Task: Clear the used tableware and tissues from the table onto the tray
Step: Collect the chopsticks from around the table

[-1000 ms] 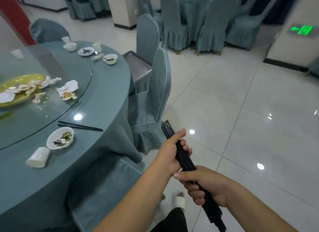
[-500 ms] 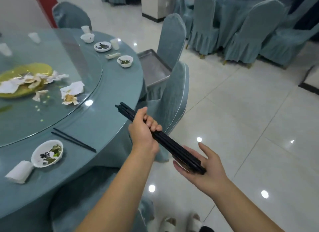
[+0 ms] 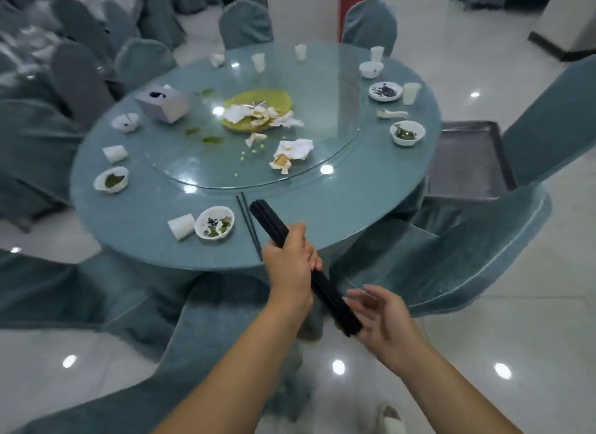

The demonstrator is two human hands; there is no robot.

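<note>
At six o'clock of the round table [image 3: 354, 214], the left hand [image 3: 290, 261] is gripping a bundle of black chopsticks [image 3: 269, 222] mid-length. The right hand [image 3: 383, 317], fingers spread, is cupping its lower end. Light, stiff and slick, the sticks are probably needing a firm middle grip.

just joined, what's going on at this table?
A person is clearing a round dining table. The left hand grips a bundle of black chopsticks; the open right hand rests against its lower end. One loose pair, used bowls, cups and crumpled tissues lie on the table. The metal tray waits at its right side.
</note>
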